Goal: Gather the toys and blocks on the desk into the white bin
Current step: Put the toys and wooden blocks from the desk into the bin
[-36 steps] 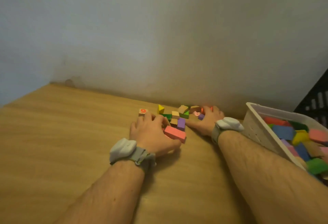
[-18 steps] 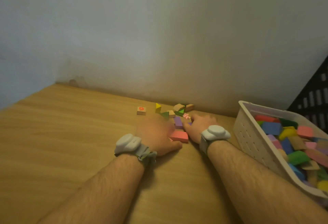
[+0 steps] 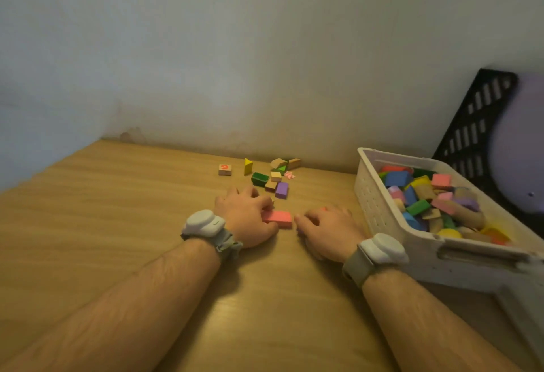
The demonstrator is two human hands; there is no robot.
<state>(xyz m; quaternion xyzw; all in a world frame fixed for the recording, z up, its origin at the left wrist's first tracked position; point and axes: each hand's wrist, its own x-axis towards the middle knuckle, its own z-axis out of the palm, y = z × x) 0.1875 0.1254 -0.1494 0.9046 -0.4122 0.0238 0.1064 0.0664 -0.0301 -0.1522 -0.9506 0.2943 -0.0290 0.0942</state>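
- At the near middle of the desk (image 3: 117,224), the left hand (image 3: 244,218) rests knuckles-up, its fingers curled down onto the left end of a pink block (image 3: 278,218); it looks to be pinching or dragging the block, though the fingertips themselves are hidden.
- Just beside it, the right hand (image 3: 329,230) lies with fingers curled over something reddish that peeks out at its far edge; what it holds I cannot tell, only that the fingers are bent round it, not spread.
- Past the hands, near the wall, a small scatter is left: a purple block (image 3: 281,190), a green block (image 3: 260,178), a yellow wedge (image 3: 248,166), a number cube (image 3: 225,169) apart to the left, a few tan wooden pieces, and a pink scrap.
- To the right, the white bin (image 3: 379,209) sits tilted in view, close to the right wrist, already heaped with coloured blocks.
- Judged from this, the bulk of the gathering is done; perhaps a dozen small pieces remain, including those under the hands, none yet in the bin.
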